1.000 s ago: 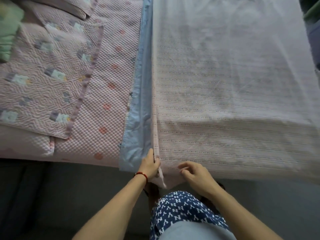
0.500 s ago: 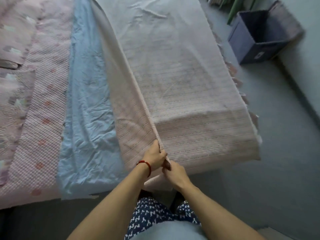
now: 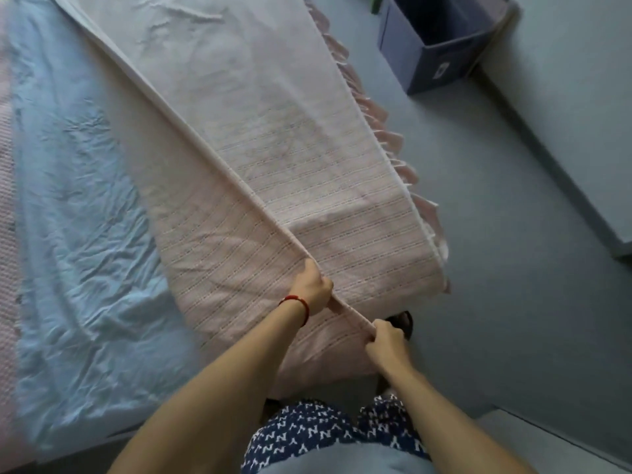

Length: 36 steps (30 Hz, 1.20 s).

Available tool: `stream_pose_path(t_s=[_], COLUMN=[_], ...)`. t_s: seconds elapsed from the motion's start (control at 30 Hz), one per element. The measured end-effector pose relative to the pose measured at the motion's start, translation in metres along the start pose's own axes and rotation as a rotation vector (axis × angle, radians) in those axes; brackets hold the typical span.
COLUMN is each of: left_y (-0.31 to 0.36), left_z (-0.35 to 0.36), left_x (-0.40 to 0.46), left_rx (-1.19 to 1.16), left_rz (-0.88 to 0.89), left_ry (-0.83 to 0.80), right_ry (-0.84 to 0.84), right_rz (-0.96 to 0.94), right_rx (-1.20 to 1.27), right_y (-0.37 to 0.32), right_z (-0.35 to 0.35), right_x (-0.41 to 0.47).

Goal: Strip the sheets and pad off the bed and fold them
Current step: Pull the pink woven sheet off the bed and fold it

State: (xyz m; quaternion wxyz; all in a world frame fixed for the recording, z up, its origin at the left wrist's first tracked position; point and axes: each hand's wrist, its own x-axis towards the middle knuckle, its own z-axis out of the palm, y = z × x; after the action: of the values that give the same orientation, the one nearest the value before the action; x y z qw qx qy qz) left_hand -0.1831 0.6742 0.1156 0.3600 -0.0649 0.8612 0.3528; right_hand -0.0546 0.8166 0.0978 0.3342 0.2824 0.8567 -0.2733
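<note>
We see the bed (image 3: 51, 422) with a wrinkled blue sheet (image 3: 78, 234) on its left half and a pink striped sheet (image 3: 290, 159) on the right, one edge raised into a ridge. A dark blue box (image 3: 441, 39) stands far right. Our left hand (image 3: 313, 289) and right hand (image 3: 386, 343) both clench that raised edge near us.

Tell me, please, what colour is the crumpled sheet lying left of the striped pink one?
Light blue, plain and creased; the blue sheet shows best in the head view.
</note>
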Motion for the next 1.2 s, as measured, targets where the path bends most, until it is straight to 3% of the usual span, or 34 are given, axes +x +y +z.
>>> stream_pose_path(t_s=[0.1,0.17,0.27,0.37,0.47,0.57,0.77,0.9,1.2], left_y=[0.022,0.04,0.059,0.067,0.076,0.1,0.231,0.334,0.561], left_z=[0.035,0.055,0.082,0.102,0.104,0.095,0.058,0.041,0.04], left_x=[0.032,0.042,0.032,0.008,-0.005,-0.005,0.024,0.063,0.121], left_rx=[-0.06,-0.135,-0.019,0.103,-0.002,-0.153,-0.272,-0.221,-0.247], left_rz=[-0.117,-0.214,-0.289,-0.233,-0.195,-0.151,0.053,0.21,0.209], left_ry=[-0.005,-0.096,-0.306,-0.306,-0.206,0.027,0.424,0.579,0.813], right_ry=[-0.104,-0.203,-0.323,-0.355,-0.296,-0.212,-0.126,-0.1,-0.131], right_rz=[-0.047,-0.079,-0.096,-0.082,-0.134,-0.203,-0.479,-0.643,-0.9], right_rx=[-0.054,-0.086,-0.177,-0.173,-0.059,0.185,0.444,0.478,0.296], right_y=[0.032,0.051,0.078,0.1,0.097,0.082,0.036,0.011,-0.011], right_z=[-0.03,-0.058,-0.098,-0.136,-0.188,-0.231,-0.344,-0.436,-0.659], right_x=[0.037,0.06,0.094,0.115,0.122,0.126,0.149,0.197,0.294])
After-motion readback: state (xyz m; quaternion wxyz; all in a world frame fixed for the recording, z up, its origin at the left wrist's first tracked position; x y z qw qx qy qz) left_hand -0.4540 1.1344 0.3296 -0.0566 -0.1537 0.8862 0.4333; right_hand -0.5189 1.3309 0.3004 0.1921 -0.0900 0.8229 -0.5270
